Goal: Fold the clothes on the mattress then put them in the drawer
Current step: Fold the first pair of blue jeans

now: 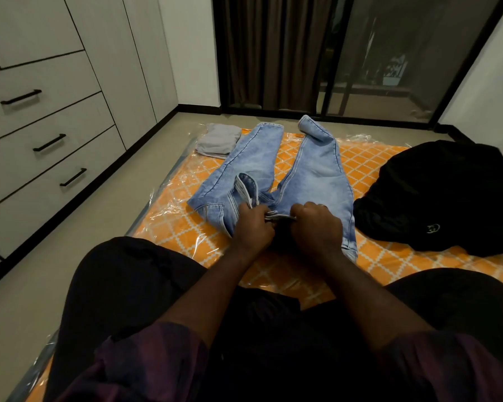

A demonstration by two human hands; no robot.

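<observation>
Light blue jeans [317, 172] lie spread on the orange patterned mattress [360, 166], legs pointing away from me. My left hand [253, 226] and my right hand [315, 224] both grip the waistband at its open front, close together, fingers curled round the denim. A folded grey garment [218, 139] sits at the mattress's far left corner. A crumpled black garment [442, 195] with a small white logo lies at the right. The white drawers [50, 140] with black handles stand along the left wall, all closed.
The mattress is wrapped in clear plastic and lies on a beige floor [26, 300]. My legs in dark trousers rest on its near end. A dark curtain and glass sliding door [360, 53] fill the far wall.
</observation>
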